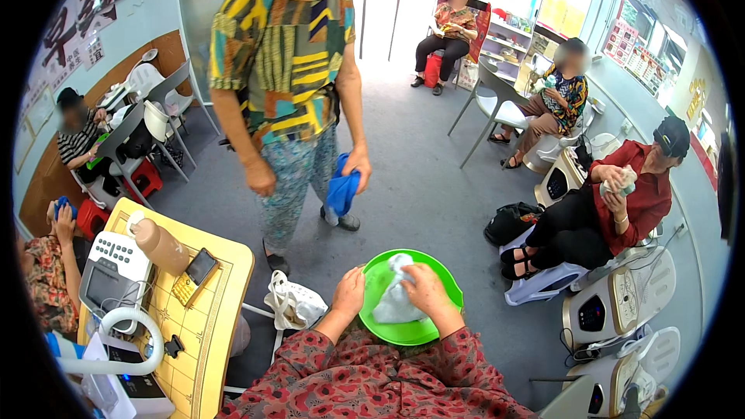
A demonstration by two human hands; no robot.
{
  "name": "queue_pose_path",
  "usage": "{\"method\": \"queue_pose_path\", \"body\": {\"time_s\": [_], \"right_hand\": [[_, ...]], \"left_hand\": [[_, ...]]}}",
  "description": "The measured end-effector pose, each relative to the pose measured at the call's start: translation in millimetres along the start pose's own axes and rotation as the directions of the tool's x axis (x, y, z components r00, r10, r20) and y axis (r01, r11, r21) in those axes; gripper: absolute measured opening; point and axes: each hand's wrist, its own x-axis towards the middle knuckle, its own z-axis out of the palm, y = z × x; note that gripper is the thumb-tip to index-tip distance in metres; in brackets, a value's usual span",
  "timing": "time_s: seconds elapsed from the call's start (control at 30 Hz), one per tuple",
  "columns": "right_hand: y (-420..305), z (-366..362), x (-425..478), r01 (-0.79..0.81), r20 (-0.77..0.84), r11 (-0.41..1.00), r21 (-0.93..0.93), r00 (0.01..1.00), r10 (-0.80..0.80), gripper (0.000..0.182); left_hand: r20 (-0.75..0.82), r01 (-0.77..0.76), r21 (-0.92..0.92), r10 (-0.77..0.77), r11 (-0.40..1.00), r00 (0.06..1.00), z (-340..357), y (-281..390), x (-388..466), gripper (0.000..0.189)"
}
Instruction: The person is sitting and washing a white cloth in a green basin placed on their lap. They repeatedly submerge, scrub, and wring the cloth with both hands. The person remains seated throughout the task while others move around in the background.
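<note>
A bright green plastic basin (pixel 411 334) rests on my lap, tilted a little towards me. My left hand (pixel 350 291) grips its left rim, fingers outside and palm against the edge. Inside the basin lies a pale grey-white cloth (pixel 396 304), bunched at its upper end and spread lower down. My right hand (pixel 428 290) reaches over the basin and has the cloth's upper right part between thumb and fingers. The fingertips are partly hidden by the hand itself.
A person (pixel 291 70) stands ahead, holding a blue cloth (pixel 343 186). At left, a yellow table (pixel 233 267) bears a bottle (pixel 162 246), a phone (pixel 202 266) and a device with a white hose. A white bag (pixel 295 302) lies beside it. Seated people, chairs and foot-bath machines (pixel 605 305) line the sides.
</note>
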Motion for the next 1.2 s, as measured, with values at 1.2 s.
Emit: {"method": "queue_pose_path", "body": {"time_s": [1.2], "right_hand": [[21.1, 51.1, -26.3, 0.037, 0.201, 0.98, -0.197, 0.98, 0.003, 0.082]], "left_hand": [[0.017, -0.017, -0.016, 0.018, 1.0, 1.0, 0.3, 10.0, -1.7, 0.039]]}}
